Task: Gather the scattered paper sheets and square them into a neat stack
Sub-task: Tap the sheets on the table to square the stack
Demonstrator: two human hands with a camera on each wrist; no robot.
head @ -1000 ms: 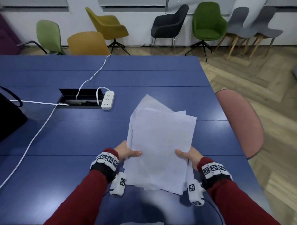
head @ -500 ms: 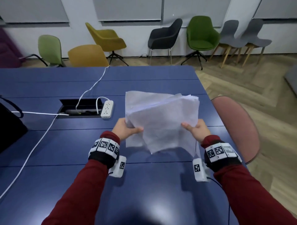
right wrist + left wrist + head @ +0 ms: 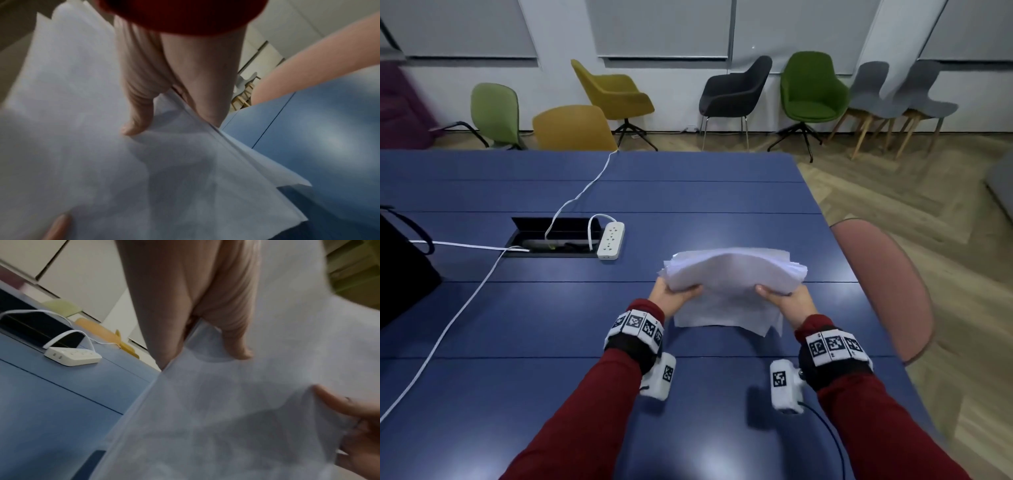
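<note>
A bundle of white paper sheets (image 3: pixel 729 284) stands nearly upright over the blue table (image 3: pixel 551 342), its top bowed toward the far side and its ragged lower edges close to the surface. My left hand (image 3: pixel 674 296) grips the bundle's left side, thumb on the near face. My right hand (image 3: pixel 782 298) grips the right side the same way. In the left wrist view the thumb presses the paper sheets (image 3: pixel 246 402). The right wrist view shows the uneven sheet edges of the paper sheets (image 3: pixel 144 170) fanned out at the lower corner.
A white power strip (image 3: pixel 611 240) with its cords lies beside an open cable hatch (image 3: pixel 551 236) left of the paper. A black bag (image 3: pixel 400 267) sits at the table's left edge. A pink chair (image 3: pixel 887 287) stands at the right edge; more chairs line the far wall.
Both hands have carried the sheets away from me and tipped them from lying flat to standing on their lower edge, then lowered them toward the table.
</note>
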